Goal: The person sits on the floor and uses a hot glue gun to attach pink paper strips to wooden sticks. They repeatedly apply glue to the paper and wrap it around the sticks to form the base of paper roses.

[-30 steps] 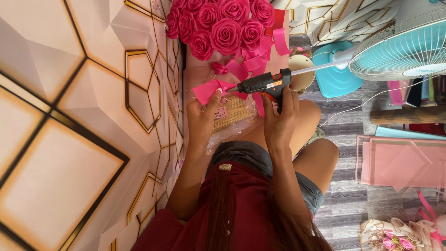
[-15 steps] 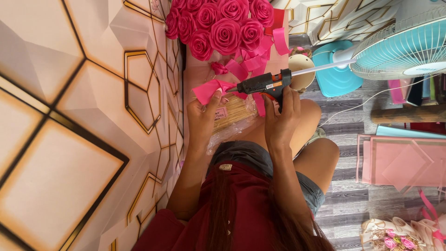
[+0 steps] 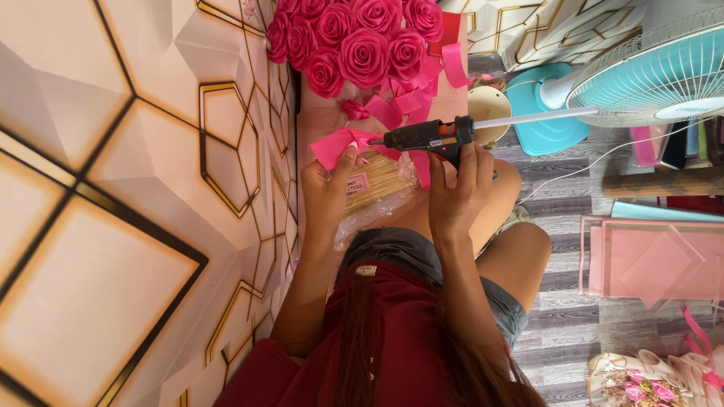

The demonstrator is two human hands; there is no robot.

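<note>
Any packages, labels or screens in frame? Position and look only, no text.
Clear plastic bag of thin wooden sticks: on the lap, under the left hand; crinkly, transparent.
Pink label: on that bag, small rectangle.
Sticker on the black glue gun, in the right hand: small, pale.
No screens.

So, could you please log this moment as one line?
left hand: holds pink ribbon piece | right hand: grips black glue gun, nozzle at ribbon | rose bouquet beyond

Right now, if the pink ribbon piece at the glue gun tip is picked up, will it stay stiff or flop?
The pink ribbon piece probably flops: it already folds where the left hand pinches it. It looks thin, so likely very light. Near the glue gun nozzle, it may stick to fingers.
</note>
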